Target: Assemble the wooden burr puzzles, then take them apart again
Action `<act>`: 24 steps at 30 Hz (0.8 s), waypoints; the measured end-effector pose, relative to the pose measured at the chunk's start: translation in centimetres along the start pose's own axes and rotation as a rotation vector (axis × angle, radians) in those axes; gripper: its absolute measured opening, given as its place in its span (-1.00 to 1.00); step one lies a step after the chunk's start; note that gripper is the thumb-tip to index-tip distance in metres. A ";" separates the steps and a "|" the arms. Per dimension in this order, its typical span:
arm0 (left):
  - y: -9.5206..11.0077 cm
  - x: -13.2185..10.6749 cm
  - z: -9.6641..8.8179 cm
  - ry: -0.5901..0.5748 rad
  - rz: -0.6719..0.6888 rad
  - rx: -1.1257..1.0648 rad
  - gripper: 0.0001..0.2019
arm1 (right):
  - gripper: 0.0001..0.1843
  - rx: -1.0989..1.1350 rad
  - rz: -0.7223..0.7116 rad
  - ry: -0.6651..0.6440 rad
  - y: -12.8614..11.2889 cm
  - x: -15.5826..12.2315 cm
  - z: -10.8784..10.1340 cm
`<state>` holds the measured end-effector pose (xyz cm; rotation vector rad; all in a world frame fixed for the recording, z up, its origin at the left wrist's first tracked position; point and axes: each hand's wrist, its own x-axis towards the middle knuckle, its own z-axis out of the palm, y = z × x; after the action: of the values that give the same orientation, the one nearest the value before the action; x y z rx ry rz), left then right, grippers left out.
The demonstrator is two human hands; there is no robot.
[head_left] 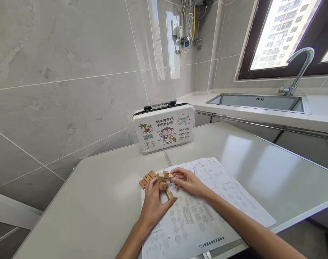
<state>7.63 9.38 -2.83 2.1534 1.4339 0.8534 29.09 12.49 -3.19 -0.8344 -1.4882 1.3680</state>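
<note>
A wooden interlocking puzzle (164, 180) of notched pale blocks rests on a printed instruction sheet (204, 201) on the white table (99, 201). My left hand (153, 205) wraps around the puzzle's lower left side, thumb under one block. My right hand (188, 181) pinches the puzzle's right end with bent fingers. Two loose notched wooden pieces (147, 178) lie just left of the puzzle, touching the sheet's corner.
A white cartoon-printed carry case (165, 129) with a black handle stands against the tiled wall at the table's back. Beyond it, a counter holds a steel sink (260, 101) and a curved tap (298, 70) under a window.
</note>
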 end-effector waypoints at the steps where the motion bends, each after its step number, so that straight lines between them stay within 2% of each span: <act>1: -0.1 0.0 0.1 0.002 0.010 0.017 -0.46 | -0.49 0.012 0.006 0.010 0.0 0.0 -0.1; 6: -0.3 0.0 0.1 0.000 0.031 0.078 -0.43 | -0.44 0.053 0.022 0.039 0.1 0.1 -0.2; 11: -0.3 0.0 0.0 -0.023 0.105 0.109 -0.51 | -0.45 0.065 0.020 0.040 0.1 0.1 -0.2; 14: -0.6 0.0 0.2 0.002 0.133 0.105 -0.53 | -0.45 0.069 0.023 0.040 0.1 0.1 -0.3; 21: -0.4 0.1 0.2 0.075 0.123 0.032 -0.42 | -0.43 0.059 0.036 0.052 0.0 0.2 -0.3; 24: 0.3 0.2 -0.1 0.130 0.076 -0.037 -0.55 | -0.44 0.056 0.035 0.042 0.0 0.2 -0.3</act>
<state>7.78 9.49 -2.50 2.1723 1.3934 1.0572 29.35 12.76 -3.21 -0.8523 -1.4026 1.4031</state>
